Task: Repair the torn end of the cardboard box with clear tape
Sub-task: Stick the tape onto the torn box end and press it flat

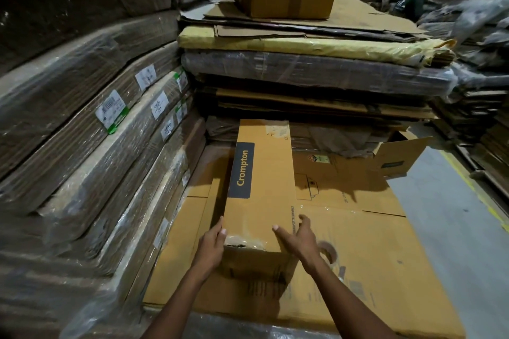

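Now both hands flank the cardboard box point(259, 201)'s taped end, left hand point(212, 245) and right hand point(298, 239) with released grip.

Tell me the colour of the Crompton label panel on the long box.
Dark, near-black panel with yellow lettering, on the tan cardboard box; head view, the only one.

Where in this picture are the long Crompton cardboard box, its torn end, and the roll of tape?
Long tan Crompton cardboard box point(261, 173): head view, on its top face.
Torn taped end point(242, 242): head view, on the ragged near edge.
Brown-cored roll of clear tape point(330, 252): head view, on its rim.
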Motion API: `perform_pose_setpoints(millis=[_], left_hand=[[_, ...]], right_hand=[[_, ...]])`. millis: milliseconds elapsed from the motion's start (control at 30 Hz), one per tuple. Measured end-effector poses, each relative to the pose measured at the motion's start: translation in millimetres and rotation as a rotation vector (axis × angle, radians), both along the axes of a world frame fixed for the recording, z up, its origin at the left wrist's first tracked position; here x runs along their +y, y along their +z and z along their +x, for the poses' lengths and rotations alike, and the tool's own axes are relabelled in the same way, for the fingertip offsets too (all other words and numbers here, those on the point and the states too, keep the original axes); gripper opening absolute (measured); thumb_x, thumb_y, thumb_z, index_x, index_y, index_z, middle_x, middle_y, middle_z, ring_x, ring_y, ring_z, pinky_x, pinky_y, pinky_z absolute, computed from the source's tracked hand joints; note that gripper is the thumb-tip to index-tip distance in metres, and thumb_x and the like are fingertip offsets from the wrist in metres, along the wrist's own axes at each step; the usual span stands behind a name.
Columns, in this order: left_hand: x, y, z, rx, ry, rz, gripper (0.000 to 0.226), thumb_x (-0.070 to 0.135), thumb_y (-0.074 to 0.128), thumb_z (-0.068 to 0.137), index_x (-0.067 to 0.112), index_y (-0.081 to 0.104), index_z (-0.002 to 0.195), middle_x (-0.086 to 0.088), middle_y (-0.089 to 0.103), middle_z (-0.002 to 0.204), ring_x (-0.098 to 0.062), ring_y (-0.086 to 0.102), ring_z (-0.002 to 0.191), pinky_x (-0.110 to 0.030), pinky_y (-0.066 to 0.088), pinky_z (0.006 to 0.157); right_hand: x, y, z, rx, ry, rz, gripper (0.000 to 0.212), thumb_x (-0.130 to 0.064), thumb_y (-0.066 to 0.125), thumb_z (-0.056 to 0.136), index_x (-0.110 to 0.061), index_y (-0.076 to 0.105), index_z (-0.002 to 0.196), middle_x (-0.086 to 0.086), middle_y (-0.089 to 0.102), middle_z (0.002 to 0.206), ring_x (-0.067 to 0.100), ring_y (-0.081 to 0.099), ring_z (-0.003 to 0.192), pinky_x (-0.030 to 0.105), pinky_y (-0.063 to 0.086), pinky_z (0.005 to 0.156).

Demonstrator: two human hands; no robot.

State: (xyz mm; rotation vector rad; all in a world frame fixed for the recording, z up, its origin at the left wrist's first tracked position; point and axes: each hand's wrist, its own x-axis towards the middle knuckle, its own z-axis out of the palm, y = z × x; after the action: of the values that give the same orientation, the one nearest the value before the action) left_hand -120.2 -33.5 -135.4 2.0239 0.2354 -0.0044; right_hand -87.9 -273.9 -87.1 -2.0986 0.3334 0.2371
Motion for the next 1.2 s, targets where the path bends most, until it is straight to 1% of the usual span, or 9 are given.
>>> perform_pose_setpoints(millis=[67,233,400,533,667,800,933,1067,1200], left_hand=[[2,1,1,0.006,-0.006,0.004,0.049,0.019,0.041,0.109,0.007,0.032,0.155,-0.009,0.041,0.156,-0.022,0.038,0.144,-0.020,0.029,0.108],[31,0,18,-0.004,-0.003,0.072,0.043,0.016,0.042,0.108,0.007,0.043,0.150,-0.009,0.052,0.148,-0.027,0.046,0.139,-0.026,0.035,0.108],[67,8,43,0.107,0.173,0.431,0.037,0.018,0.048,0.106,0.014,0.055,0.142,-0.019,0.061,0.136,-0.039,0.054,0.126,-0.042,0.046,0.094],[37,42,40,0.029,0.162,0.670,0.055,0.038,0.052,0.102,0.019,0.038,0.152,-0.013,0.034,0.160,-0.036,0.020,0.151,-0.053,0.020,0.122],[-36,54,38,0.077,-0.171,0.565,0.083,0.068,0.043,0.095,0.026,0.014,0.161,-0.001,0.011,0.169,-0.028,-0.003,0.156,-0.053,0.000,0.123],[-66,35,43,0.091,-0.311,0.762,0.080,0.066,0.035,0.099,0.028,0.004,0.162,0.000,-0.005,0.170,-0.025,-0.012,0.156,-0.057,-0.011,0.120],[-46,27,55,0.033,-0.400,0.931,0.087,0.019,0.053,0.101,0.029,-0.011,0.160,0.003,-0.017,0.168,-0.024,-0.017,0.154,-0.052,-0.009,0.122],[-28,36,74,0.015,-0.535,0.901,0.088,0.009,0.054,0.099,0.029,-0.004,0.161,0.008,-0.013,0.168,-0.023,-0.013,0.155,-0.050,-0.008,0.123],[-29,39,83,-0.010,-0.586,0.855,0.089,0.005,0.059,0.095,0.032,0.005,0.161,0.009,-0.007,0.169,-0.022,-0.010,0.156,-0.049,-0.006,0.125]], right_hand=[[3,6,2,0.116,0.059,0.111,0.082,-0.043,0.071,0.092,-0.010,0.025,0.153,0.014,0.044,0.152,0.034,0.047,0.136,0.038,0.045,0.100],[21,23,19,0.311,0.154,-0.055,0.070,-0.044,0.067,0.095,-0.007,0.031,0.143,0.015,0.050,0.143,0.032,0.055,0.126,0.039,0.056,0.089],[55,8,7,0.421,0.254,-0.025,0.055,-0.040,0.069,0.094,-0.006,0.047,0.131,0.014,0.067,0.119,0.029,0.071,0.098,0.041,0.064,0.076],[68,-4,2,0.388,0.271,-0.016,0.061,-0.043,0.062,0.097,-0.013,0.033,0.141,0.013,0.061,0.127,0.027,0.071,0.093,0.037,0.062,0.067],[55,7,3,0.393,0.423,0.080,0.032,-0.020,0.042,0.107,-0.016,0.044,0.138,0.011,0.063,0.127,0.025,0.072,0.087,0.034,0.060,0.068],[35,11,14,0.370,0.276,0.105,0.023,-0.008,0.044,0.103,-0.010,0.060,0.119,0.010,0.066,0.107,0.023,0.066,0.073,0.034,0.049,0.063],[17,13,31,0.185,0.123,-0.050,0.038,-0.016,0.045,0.104,-0.018,0.049,0.142,0.011,0.062,0.124,0.027,0.066,0.095,0.037,0.056,0.072],[14,21,57,-0.026,0.202,-0.190,0.066,-0.007,0.061,0.097,-0.023,0.033,0.154,0.011,0.041,0.156,0.030,0.046,0.138,0.035,0.046,0.101],[24,26,80,-0.062,0.373,-0.273,0.088,0.010,0.060,0.088,-0.032,0.027,0.158,0.008,0.020,0.167,0.031,0.027,0.151,0.039,0.041,0.111]])
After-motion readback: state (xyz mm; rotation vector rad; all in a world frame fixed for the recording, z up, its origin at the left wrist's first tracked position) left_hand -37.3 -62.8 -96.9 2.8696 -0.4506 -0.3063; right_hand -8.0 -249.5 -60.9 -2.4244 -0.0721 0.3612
